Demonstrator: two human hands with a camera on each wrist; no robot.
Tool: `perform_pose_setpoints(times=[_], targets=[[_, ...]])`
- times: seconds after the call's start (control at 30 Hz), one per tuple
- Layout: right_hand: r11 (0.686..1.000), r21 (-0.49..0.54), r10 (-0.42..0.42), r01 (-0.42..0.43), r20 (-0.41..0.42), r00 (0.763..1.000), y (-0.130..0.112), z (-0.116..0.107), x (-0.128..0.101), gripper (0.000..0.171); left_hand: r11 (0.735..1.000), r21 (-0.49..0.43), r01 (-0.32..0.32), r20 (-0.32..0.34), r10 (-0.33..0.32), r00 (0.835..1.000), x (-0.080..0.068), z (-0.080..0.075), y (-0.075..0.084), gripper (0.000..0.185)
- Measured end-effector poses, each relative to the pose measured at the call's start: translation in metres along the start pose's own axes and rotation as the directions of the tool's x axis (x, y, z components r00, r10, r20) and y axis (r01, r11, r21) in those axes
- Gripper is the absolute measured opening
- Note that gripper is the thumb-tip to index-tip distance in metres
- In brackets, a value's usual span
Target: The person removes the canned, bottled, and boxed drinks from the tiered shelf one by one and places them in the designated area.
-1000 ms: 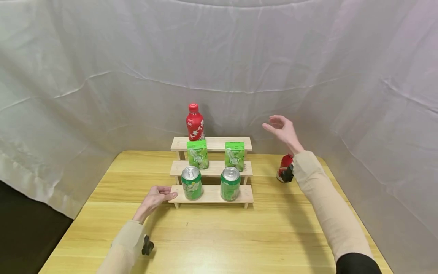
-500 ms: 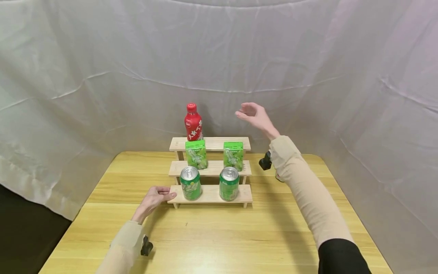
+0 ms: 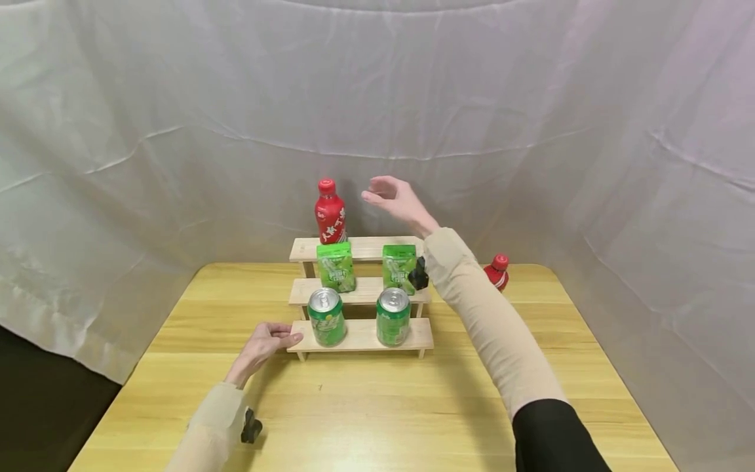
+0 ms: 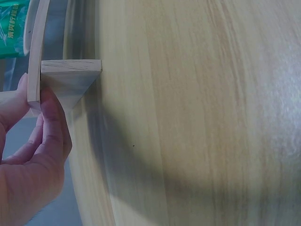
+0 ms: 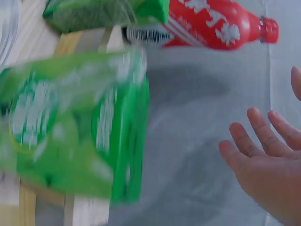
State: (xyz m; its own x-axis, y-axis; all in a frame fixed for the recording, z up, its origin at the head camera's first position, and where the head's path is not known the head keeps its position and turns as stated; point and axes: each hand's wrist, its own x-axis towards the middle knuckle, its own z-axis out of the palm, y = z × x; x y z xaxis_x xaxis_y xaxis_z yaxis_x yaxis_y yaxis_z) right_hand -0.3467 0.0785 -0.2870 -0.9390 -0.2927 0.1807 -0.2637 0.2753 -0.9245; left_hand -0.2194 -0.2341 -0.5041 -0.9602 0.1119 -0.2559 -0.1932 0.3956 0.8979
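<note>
1. I am looking at a light wooden table [image 3: 377, 406] closed in by draped white cloth [image 3: 177, 98]; a three-step pale wooden riser shelf [image 3: 360, 334] is standing at the middle of it.

2. The upright red plastic bottle with white lettering [image 3: 329, 213] is standing on the left end of the top step, its long axis vertical, cap up. In the right wrist view it is lying across the top of the frame [image 5: 211, 29].

3. My right hand [image 3: 396, 196] is hovering above the top step, just to the right of that bottle and level with its shoulder. Its fingers [image 5: 256, 136] are spread and relaxed, gripping nothing, pointing leftward at the bottle with a clear gap between.

4. The right hand is much nearer to the bottle than the left.

5. My left hand [image 3: 265, 341] is resting low at the left end of the bottom step. The left wrist view is showing the thumb [image 4: 51, 117] and fingers pinching that board's end [image 4: 70, 70].

6. On the middle step two green drink cartons [image 3: 336, 267] are standing; on the bottom step, two green aluminium cans [image 3: 326, 317].

7. A second small red bottle [image 3: 497, 271] is sitting on the table to the right, behind my forearm and well apart from both hands.
</note>
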Motion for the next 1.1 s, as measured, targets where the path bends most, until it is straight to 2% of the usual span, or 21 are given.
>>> perform_pose_setpoints(times=[0.2,0.47,0.63,0.9,1.1], targets=[[1.0,-0.005,0.02,-0.02,0.053,0.998,-0.004,0.028,0.007,0.058,1.0,-0.004,0.005,0.002,-0.005,1.0,-0.002,-0.001,0.0,0.056],[0.999,-0.04,0.019,-0.017,0.07,0.997,-0.01,0.052,0.019,0.057,1.0,-0.007,0.007,-0.012,-0.007,1.0,-0.002,-0.002,0.001,0.054],[1.0,-0.005,0.01,-0.009,0.08,0.997,-0.013,0.063,0.025,0.051,1.0,-0.003,0.012,-0.022,-0.012,1.0,-0.002,-0.001,0.0,0.053],[0.998,0.014,0.058,-0.06,0.09,0.994,-0.014,0.074,0.029,0.049,1.0,-0.009,0.012,-0.017,-0.012,1.0,-0.005,-0.002,0.001,0.052],[0.998,0.041,0.043,-0.046,0.082,0.996,-0.015,0.08,0.028,0.045,1.0,-0.016,0.015,-0.011,-0.015,1.0,-0.006,-0.003,0.002,0.053]])
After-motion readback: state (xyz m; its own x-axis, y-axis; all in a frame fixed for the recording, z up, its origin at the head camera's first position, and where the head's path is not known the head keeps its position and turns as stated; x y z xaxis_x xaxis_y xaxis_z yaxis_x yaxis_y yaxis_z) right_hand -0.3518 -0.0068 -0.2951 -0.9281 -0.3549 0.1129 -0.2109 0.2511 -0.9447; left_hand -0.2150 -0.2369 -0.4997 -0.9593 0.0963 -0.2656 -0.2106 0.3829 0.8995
